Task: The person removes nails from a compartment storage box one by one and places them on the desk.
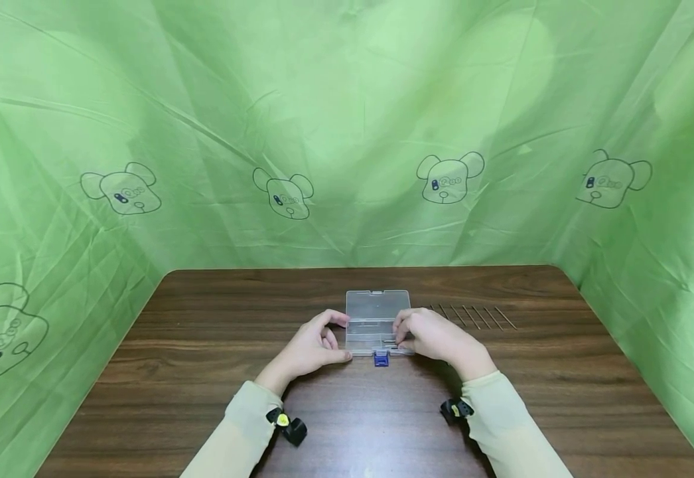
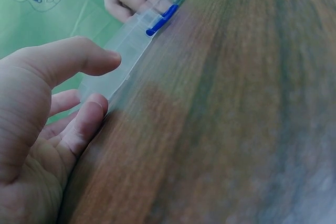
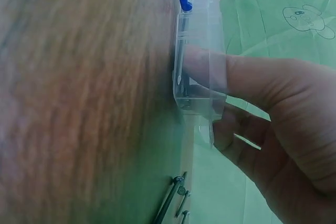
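A clear plastic box [image 1: 361, 338] with compartments lies with its lid [image 1: 377, 304] raised at the back and a blue latch [image 1: 381, 358] at the front. My left hand [image 1: 314, 342] holds its left side, thumb by the front corner and index finger farther back. My right hand [image 1: 436, 332] reaches into the right part, thumb and fingers bent together. Under the thumb, a thin metal nail [image 3: 181, 61] shows through the box wall; the fingertips' contact with it is partly hidden. Several similar nails [image 1: 479, 318] lie in a row right of the box.
The brown wooden table [image 1: 215, 372] carries the box and the nails. A green cloth [image 1: 347, 133] printed with bear heads hangs around its back and sides. A small black camera sits on the left wrist [image 1: 293, 431], another on the right wrist [image 1: 451, 411].
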`<state>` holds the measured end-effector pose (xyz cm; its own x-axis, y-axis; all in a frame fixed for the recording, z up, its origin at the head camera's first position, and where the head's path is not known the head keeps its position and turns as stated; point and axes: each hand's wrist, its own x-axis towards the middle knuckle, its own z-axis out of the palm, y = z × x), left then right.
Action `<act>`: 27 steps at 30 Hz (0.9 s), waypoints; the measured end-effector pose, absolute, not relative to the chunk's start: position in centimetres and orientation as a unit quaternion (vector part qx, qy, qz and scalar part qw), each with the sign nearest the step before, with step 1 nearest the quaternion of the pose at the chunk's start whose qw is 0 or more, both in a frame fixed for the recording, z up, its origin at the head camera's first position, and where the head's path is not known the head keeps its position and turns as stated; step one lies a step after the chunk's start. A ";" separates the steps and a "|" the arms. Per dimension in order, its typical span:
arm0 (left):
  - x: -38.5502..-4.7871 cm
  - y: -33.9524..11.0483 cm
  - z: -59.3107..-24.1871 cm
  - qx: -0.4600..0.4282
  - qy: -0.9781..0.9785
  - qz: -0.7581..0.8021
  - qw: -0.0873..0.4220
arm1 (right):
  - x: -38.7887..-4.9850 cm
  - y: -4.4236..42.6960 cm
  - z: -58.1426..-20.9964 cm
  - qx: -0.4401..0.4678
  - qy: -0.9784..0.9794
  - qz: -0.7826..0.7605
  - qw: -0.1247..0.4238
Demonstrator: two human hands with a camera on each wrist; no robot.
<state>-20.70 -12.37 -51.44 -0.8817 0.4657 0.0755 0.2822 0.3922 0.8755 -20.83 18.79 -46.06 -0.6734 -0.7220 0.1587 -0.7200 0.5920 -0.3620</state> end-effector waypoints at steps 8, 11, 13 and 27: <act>-20.8 -12.3 -51.4 0.225 0.830 0.502 0.090 | -20.7 18.9 -46.0 -0.385 0.904 -0.187 0.019; -20.9 -12.3 -51.5 0.227 0.830 0.502 0.088 | -20.8 19.1 -46.0 -0.391 0.898 -0.199 0.022; -20.9 -12.3 -51.6 0.229 0.829 0.503 0.086 | -20.9 19.2 -45.9 -0.394 0.895 -0.209 0.024; -20.9 -12.3 -51.6 0.231 0.826 0.507 0.085 | -21.1 19.0 -45.8 -0.397 0.884 -0.242 0.046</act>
<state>-20.86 -12.28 -51.59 -0.8791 0.4672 0.0943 0.2957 0.3796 0.8766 -21.12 18.97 -45.84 -0.6801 -0.7245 0.1120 -0.6804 0.5670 -0.4644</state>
